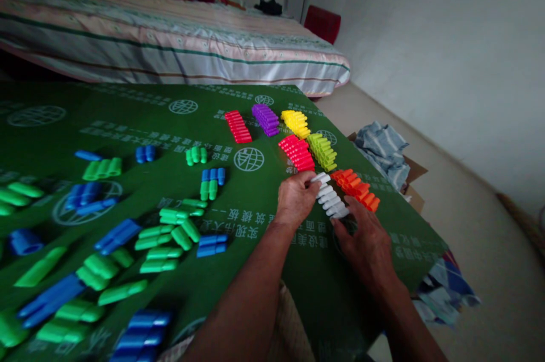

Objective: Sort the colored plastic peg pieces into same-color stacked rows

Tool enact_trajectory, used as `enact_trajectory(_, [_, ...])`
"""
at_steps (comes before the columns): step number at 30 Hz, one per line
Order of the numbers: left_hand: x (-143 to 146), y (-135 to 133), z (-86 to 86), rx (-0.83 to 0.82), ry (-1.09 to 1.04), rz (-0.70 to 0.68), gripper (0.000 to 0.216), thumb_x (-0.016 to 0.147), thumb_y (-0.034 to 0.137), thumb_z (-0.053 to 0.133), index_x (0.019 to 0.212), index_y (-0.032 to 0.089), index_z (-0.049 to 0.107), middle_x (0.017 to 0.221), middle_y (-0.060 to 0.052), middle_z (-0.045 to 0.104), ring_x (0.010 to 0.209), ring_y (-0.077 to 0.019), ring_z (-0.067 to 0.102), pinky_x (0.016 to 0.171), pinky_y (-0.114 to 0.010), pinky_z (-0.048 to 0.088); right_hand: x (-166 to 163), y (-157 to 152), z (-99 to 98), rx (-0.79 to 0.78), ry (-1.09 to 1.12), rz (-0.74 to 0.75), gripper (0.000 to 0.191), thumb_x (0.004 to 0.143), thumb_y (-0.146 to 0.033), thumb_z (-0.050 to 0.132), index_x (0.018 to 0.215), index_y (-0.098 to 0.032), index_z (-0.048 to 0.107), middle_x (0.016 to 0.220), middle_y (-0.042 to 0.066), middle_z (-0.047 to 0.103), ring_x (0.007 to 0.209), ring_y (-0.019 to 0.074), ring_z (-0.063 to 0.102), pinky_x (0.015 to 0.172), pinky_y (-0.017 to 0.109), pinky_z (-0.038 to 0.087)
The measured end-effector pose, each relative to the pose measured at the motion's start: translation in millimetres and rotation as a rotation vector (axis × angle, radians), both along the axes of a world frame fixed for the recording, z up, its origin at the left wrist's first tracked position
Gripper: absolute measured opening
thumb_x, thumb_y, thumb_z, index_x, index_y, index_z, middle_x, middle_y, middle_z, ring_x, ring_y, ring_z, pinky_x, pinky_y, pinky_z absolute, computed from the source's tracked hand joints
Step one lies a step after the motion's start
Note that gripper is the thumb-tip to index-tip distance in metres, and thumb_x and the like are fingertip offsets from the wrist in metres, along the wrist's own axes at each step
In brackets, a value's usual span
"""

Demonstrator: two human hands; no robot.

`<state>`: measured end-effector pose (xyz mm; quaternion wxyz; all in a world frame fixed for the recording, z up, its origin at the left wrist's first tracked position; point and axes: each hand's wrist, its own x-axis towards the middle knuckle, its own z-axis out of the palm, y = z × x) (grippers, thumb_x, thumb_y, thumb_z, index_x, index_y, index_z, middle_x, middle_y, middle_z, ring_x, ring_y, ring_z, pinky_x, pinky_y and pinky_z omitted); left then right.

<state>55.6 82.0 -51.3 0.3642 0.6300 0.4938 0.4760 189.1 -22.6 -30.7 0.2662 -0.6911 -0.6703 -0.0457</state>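
A row of white plastic pen caps (329,196) lies side by side on the green board (264,288). At its far end, my left hand (294,196) is closed, thumb and fingers pinching the end caps. My right hand (367,240) curls round the near end, thumb and fingertips against the last caps. Just right of the white row sits a stack of orange caps (355,189). Beyond my left hand are pinkish-red caps (297,152) and lime-green caps (322,151). Farther off stand yellow caps (295,123), purple caps (265,119) and a red row (238,126).
Many green caps (100,268) and blue caps (118,236) lie scattered in small groups on the left. A bed (183,55) stands behind the board. Off the right edge are a cardboard box (415,172) with striped cloth (381,149) and a white wall (447,38).
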Motion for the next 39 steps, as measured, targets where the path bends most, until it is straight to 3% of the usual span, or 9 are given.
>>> enact_trajectory(24, [-1.1,-0.3,2.3,-0.042,-0.108,-0.029,0.007,0.074,0.027,0.062,0.074,0.025,0.068,0.068,0.005,0.067,0.065,-0.0117,0.06,0.061,-0.023,0.047,4.4,-5.5,-0.3,-0.022,0.1,-0.024,0.046,0.083,-0.039,0.053,0.121,-0.014,0.056,0.114,0.015,0.066,0.1,0.0276,0.063,0.085,0.045,0.052])
enact_trajectory(31, [-2.2,-0.4,10.5,-0.033,-0.185,-0.048,0.01,0.072,0.025,0.064,0.081,0.023,0.069,0.073,0.003,0.069,0.068,-0.0124,0.062,0.065,-0.024,0.051,7.4,-2.8,14.6,0.126,0.087,-0.019,0.038,0.084,-0.036,0.055,0.117,-0.018,0.058,0.105,0.011,0.069,0.092,0.0241,0.066,0.082,0.04,0.054])
enact_trajectory(34, [-2.1,-2.6,15.6,-0.032,-0.212,-0.102,0.013,0.072,0.025,0.065,0.083,0.022,0.068,0.075,0.003,0.07,0.068,-0.0122,0.063,0.066,-0.025,0.052,8.7,10.8,29.5,0.105,0.01,0.064,0.038,0.085,-0.029,0.053,0.121,-0.017,0.056,0.113,0.012,0.066,0.101,0.0251,0.063,0.087,0.041,0.052])
enact_trajectory(39, [-3.8,-7.9,26.4,-0.03,-0.237,-0.201,0.012,0.072,0.02,0.063,0.083,0.021,0.068,0.074,0.003,0.069,0.065,-0.0113,0.063,0.064,-0.024,0.053,14.4,44.9,58.3,-0.07,-0.141,0.402,0.041,0.083,-0.016,0.05,0.124,-0.019,0.055,0.123,0.01,0.06,0.111,0.0236,0.057,0.091,0.038,0.049])
